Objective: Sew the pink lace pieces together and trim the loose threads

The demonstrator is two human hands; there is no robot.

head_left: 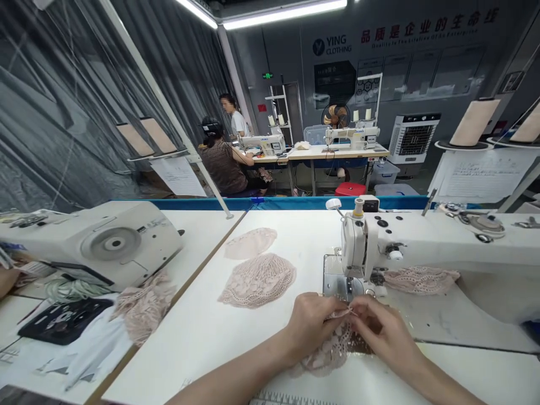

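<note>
Both of my hands are pinched together on a piece of pale pink lace point(331, 353), right in front of the sewing machine's needle area point(352, 284). My left hand point(314, 323) grips the lace edge from the left, thumb and fingers closed. Close against it, my right hand point(382, 326) pinches the same edge from the right. Part of the lace hangs below the fingers toward the table's front. The white sewing machine point(400, 236) stands just beyond my hands. Further left on the table lie a scalloped lace piece point(259, 281) and a plainer pink piece point(251, 243).
More pink lace point(422, 280) lies under the machine arm. A ruler point(291, 399) runs along the front edge. At left stand another sewing machine point(113, 242), a black tray point(65, 320) and bunched lace point(145, 306). A thread-stand pole point(169, 112) rises behind; two people sit and stand farther back.
</note>
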